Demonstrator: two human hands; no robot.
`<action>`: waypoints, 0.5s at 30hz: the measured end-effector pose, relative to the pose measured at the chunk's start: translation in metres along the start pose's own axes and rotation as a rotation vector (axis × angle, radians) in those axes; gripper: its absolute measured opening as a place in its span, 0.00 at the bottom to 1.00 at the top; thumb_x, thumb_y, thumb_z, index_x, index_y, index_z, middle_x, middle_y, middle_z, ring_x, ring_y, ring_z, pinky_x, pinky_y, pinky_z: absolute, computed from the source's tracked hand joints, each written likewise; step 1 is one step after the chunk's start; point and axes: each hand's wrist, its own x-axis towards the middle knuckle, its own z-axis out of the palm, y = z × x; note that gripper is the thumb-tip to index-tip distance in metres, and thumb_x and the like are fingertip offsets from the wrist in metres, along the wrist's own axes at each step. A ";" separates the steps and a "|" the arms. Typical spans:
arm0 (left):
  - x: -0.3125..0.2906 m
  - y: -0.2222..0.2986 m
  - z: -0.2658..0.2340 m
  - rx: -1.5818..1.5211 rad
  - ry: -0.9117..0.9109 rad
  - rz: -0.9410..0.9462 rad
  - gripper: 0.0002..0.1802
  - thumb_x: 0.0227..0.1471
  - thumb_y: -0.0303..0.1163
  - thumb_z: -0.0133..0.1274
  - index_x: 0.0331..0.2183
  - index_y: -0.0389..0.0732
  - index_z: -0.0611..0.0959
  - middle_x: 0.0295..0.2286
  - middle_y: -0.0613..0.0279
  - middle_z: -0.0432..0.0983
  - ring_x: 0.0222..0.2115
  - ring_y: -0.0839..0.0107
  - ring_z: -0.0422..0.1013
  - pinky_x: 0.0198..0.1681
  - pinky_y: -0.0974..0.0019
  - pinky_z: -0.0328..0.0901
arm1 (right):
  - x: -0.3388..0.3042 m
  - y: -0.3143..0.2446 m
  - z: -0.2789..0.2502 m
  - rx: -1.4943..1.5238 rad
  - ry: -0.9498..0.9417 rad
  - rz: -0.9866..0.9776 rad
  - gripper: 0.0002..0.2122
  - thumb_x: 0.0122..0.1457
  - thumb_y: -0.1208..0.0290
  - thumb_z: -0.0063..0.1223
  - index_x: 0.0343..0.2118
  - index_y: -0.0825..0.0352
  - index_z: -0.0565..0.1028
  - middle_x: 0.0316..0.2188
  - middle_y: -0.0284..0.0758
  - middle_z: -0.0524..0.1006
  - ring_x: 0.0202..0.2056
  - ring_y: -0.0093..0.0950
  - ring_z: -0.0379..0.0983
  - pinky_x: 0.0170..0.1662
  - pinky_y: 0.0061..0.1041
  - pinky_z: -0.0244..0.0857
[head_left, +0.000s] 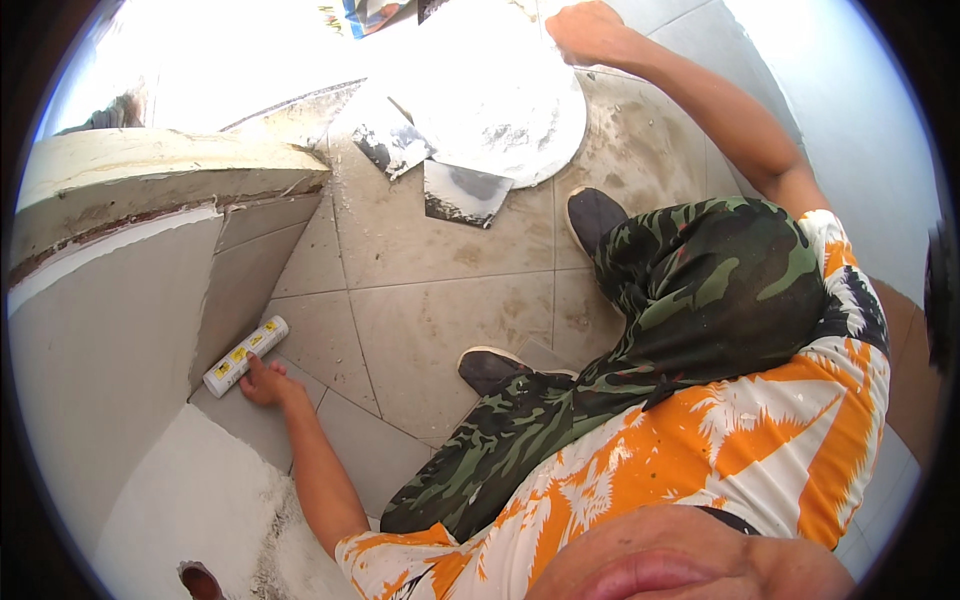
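On the grey floor tiles at the left, against the low wall, lies a white cartridge-like tube (pixel 246 356) with yellow labels. My left hand (pixel 266 382) is beside it, its index finger stretched out to touch the tube's side. Far to the right, my right hand (pixel 590 32) is closed in a fist near the edge of a big white round mass (pixel 510 125), which looks powdery or pasty. Whatever that fist holds, if anything, is hidden. Two dark flat plates smeared with white, one plate (pixel 467 193) nearer and another plate (pixel 390 140) farther, lie against the white mass.
A low tiled wall (pixel 150 270) with a rough ledge (pixel 170 155) stands at the left. A pale wall (pixel 840 110) rises at the right. My shoes (pixel 490 368) rest on dusty floor tiles (pixel 450 310). A colourful bag (pixel 375 15) is at the far edge. Glare washes out the far left.
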 end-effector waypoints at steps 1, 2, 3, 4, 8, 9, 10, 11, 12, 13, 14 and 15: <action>0.001 0.003 -0.002 0.016 -0.008 0.002 0.31 0.53 0.32 0.66 0.54 0.37 0.70 0.33 0.53 0.79 0.17 0.74 0.66 0.15 0.73 0.58 | 0.006 0.001 0.005 -0.011 0.049 -0.031 0.09 0.51 0.67 0.57 0.29 0.68 0.82 0.31 0.47 0.83 0.32 0.43 0.83 0.30 0.44 0.74; 0.002 0.006 -0.003 0.032 -0.017 0.004 0.29 0.53 0.32 0.66 0.53 0.38 0.71 0.33 0.53 0.80 0.18 0.74 0.66 0.15 0.73 0.58 | 0.011 0.002 0.010 -0.008 0.050 -0.041 0.09 0.51 0.67 0.56 0.29 0.68 0.82 0.30 0.47 0.83 0.32 0.43 0.82 0.31 0.44 0.74; 0.000 0.008 -0.002 0.018 -0.014 0.006 0.28 0.53 0.32 0.65 0.52 0.38 0.71 0.34 0.54 0.80 0.17 0.75 0.66 0.15 0.74 0.57 | 0.016 0.000 0.011 -0.010 0.051 -0.049 0.10 0.51 0.67 0.56 0.29 0.68 0.82 0.30 0.47 0.83 0.31 0.43 0.82 0.32 0.45 0.74; -0.003 0.009 -0.001 0.005 -0.011 0.007 0.27 0.53 0.32 0.65 0.52 0.38 0.72 0.34 0.54 0.80 0.17 0.75 0.66 0.14 0.74 0.57 | 0.019 -0.002 0.011 -0.012 0.051 -0.057 0.10 0.52 0.67 0.56 0.29 0.68 0.82 0.29 0.48 0.82 0.31 0.42 0.82 0.33 0.45 0.74; -0.004 0.011 -0.003 -0.017 -0.070 0.042 0.27 0.53 0.32 0.65 0.51 0.37 0.72 0.35 0.55 0.80 0.16 0.77 0.65 0.14 0.75 0.56 | 0.012 -0.007 0.013 -0.037 0.035 -0.059 0.10 0.52 0.68 0.57 0.33 0.69 0.82 0.28 0.45 0.83 0.31 0.41 0.82 0.32 0.41 0.75; -0.005 0.009 -0.005 -0.004 -0.063 0.061 0.27 0.53 0.32 0.65 0.51 0.37 0.72 0.35 0.55 0.80 0.16 0.77 0.65 0.14 0.75 0.56 | 0.007 -0.015 0.010 -0.065 0.043 -0.040 0.08 0.53 0.72 0.58 0.34 0.69 0.82 0.28 0.44 0.83 0.31 0.38 0.83 0.33 0.38 0.76; -0.004 0.008 -0.006 0.012 -0.060 0.082 0.27 0.53 0.33 0.66 0.51 0.37 0.72 0.35 0.55 0.81 0.16 0.77 0.65 0.14 0.75 0.56 | 0.000 -0.023 0.006 -0.090 0.050 -0.018 0.07 0.53 0.75 0.58 0.34 0.70 0.83 0.27 0.43 0.83 0.31 0.35 0.83 0.34 0.35 0.77; -0.003 0.007 -0.008 0.028 -0.057 0.103 0.28 0.53 0.33 0.66 0.51 0.37 0.72 0.35 0.55 0.81 0.16 0.77 0.65 0.14 0.75 0.56 | -0.006 -0.029 0.002 -0.092 0.024 -0.006 0.07 0.53 0.76 0.58 0.34 0.70 0.83 0.28 0.43 0.83 0.31 0.34 0.83 0.34 0.35 0.77; -0.005 0.009 -0.007 0.017 -0.062 0.107 0.28 0.53 0.33 0.66 0.51 0.36 0.72 0.35 0.55 0.81 0.16 0.77 0.65 0.14 0.75 0.56 | -0.012 -0.033 -0.006 -0.095 0.000 0.009 0.07 0.54 0.76 0.57 0.34 0.70 0.83 0.28 0.43 0.83 0.31 0.34 0.83 0.34 0.35 0.77; -0.006 0.010 -0.006 0.007 -0.067 0.110 0.28 0.53 0.33 0.66 0.51 0.36 0.73 0.35 0.55 0.81 0.16 0.78 0.65 0.14 0.75 0.56 | -0.016 -0.034 -0.010 -0.097 -0.023 0.024 0.07 0.54 0.77 0.57 0.35 0.70 0.83 0.28 0.43 0.83 0.31 0.34 0.83 0.34 0.35 0.77; -0.007 0.012 -0.005 -0.004 -0.071 0.114 0.28 0.53 0.34 0.66 0.51 0.36 0.73 0.35 0.55 0.81 0.16 0.78 0.65 0.14 0.75 0.56 | -0.016 -0.035 -0.009 -0.100 -0.039 0.030 0.07 0.54 0.77 0.57 0.34 0.70 0.83 0.28 0.43 0.83 0.31 0.34 0.83 0.34 0.35 0.77; -0.009 0.014 -0.003 -0.002 -0.065 0.113 0.28 0.53 0.34 0.67 0.51 0.36 0.73 0.35 0.55 0.81 0.16 0.78 0.65 0.14 0.75 0.56 | -0.017 -0.036 -0.008 -0.102 -0.054 0.038 0.07 0.54 0.77 0.56 0.34 0.70 0.83 0.28 0.43 0.83 0.30 0.34 0.83 0.34 0.35 0.77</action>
